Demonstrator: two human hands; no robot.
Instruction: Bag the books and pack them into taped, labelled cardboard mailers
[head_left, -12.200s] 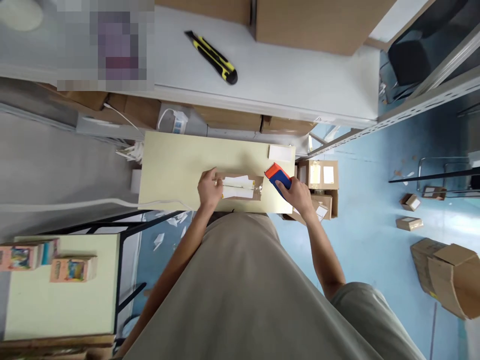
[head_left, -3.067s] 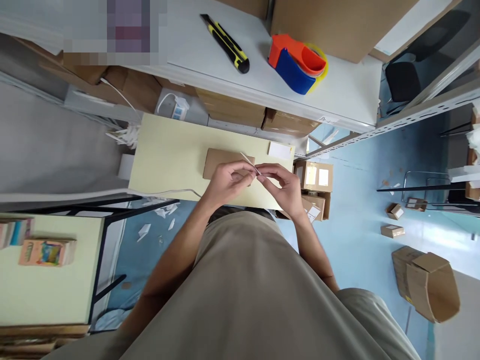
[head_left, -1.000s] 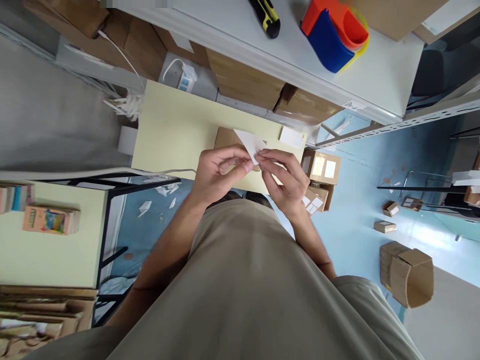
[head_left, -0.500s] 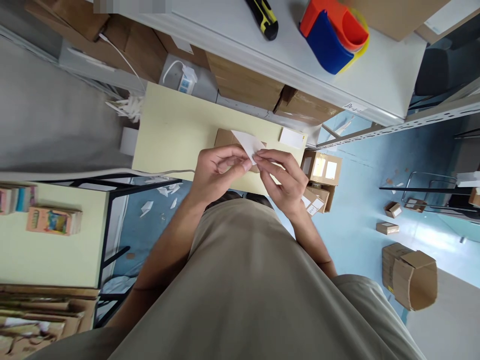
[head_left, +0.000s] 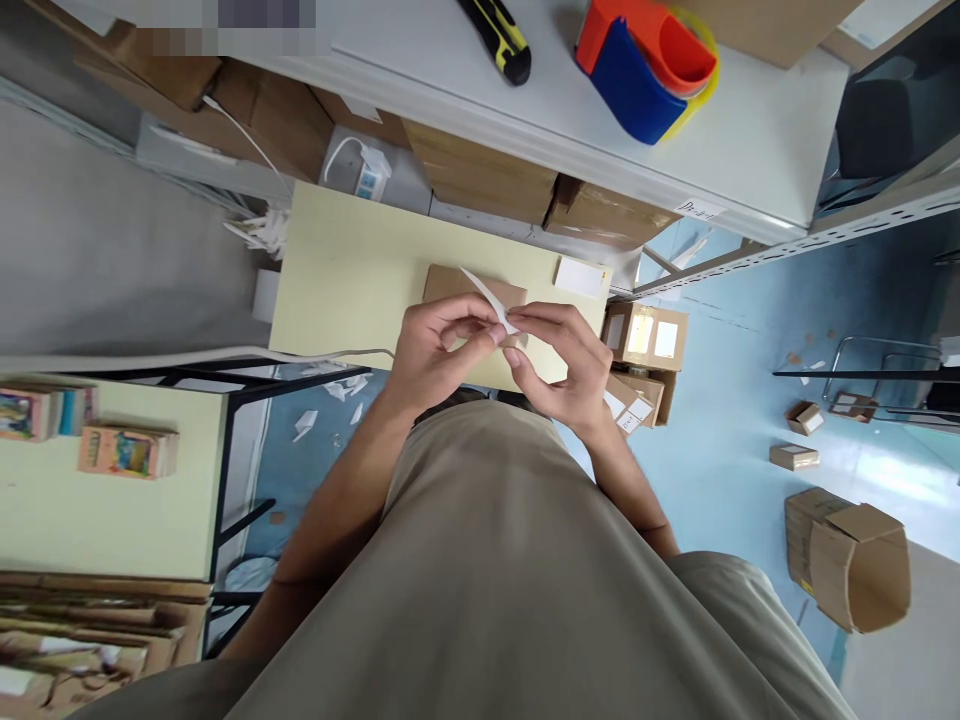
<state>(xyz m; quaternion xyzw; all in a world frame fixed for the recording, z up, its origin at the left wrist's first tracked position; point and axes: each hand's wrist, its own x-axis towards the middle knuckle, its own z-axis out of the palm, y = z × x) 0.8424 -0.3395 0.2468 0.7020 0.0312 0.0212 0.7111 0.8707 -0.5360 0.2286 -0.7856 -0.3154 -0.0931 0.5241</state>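
A small white sheet of paper (head_left: pixel 484 292), perhaps a label, is seen almost edge-on above the table. My left hand (head_left: pixel 439 355) pinches its lower end between thumb and fingers. My right hand (head_left: pixel 574 365) meets the same end from the other side: its fingertips are on the paper and its thumb sits a little lower. Behind and below the hands, a flat brown cardboard box (head_left: pixel 444 283) lies on the pale yellow table (head_left: pixel 345 265), partly covered by my fingers. Another white label sheet (head_left: pixel 580 276) rests near the table's right end.
On the grey shelf (head_left: pixel 420 50) above lie a utility knife (head_left: pixel 504 45) and a red-and-blue tape dispenser (head_left: pixel 637 75). Cardboard boxes (head_left: pixel 645 335) stand right of the table. A cable (head_left: pixel 322 357) runs in from the left. Books (head_left: pixel 124 452) lie on another table.
The white paper has turned from showing its face to nearly edge-on. My right thumb has moved down, away from its fingers. The view has shifted slightly.
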